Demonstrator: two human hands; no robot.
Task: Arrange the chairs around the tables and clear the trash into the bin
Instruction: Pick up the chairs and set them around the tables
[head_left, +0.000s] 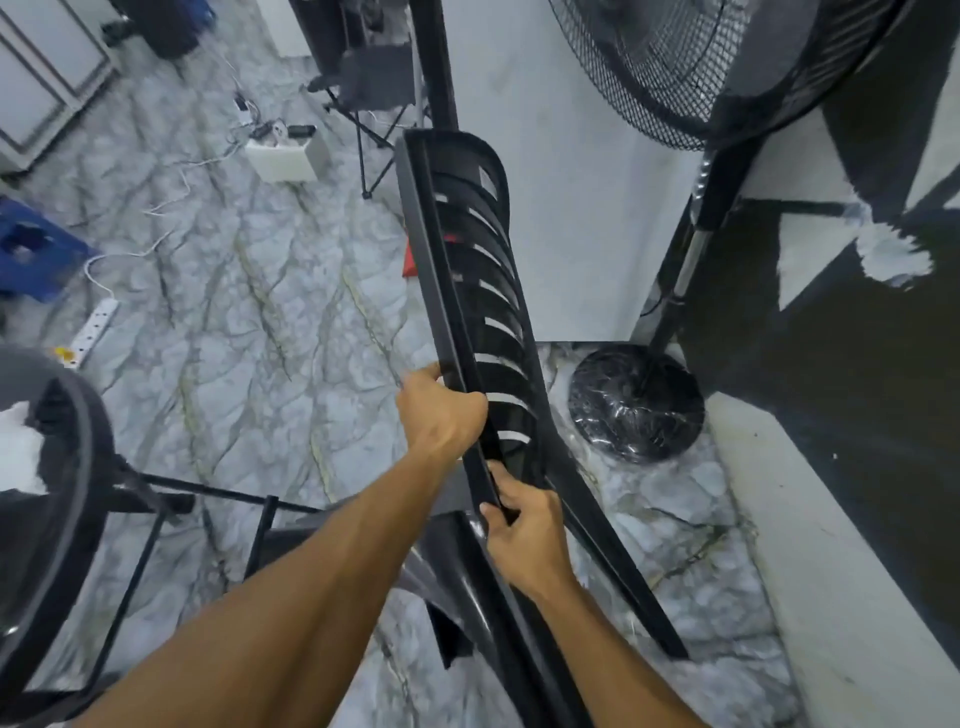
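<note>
Over the marble floor (249, 312), both hands (left (441, 413), right (524, 540)) grip the black chair (483, 270) edge, arms extended.

- What is the chair (441, 270) made of?
- Black plastic. It is smooth and a bit shiny.
- And the floor (249, 312)?
- Shiny, smooth stone tiles.
- The fan's cage (660, 67)?
- Thin black wire, looks like metal, not shiny.

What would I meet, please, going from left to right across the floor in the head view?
Blue plastic stool → white power strip → white box → black slatted chair → round fan base.
</note>
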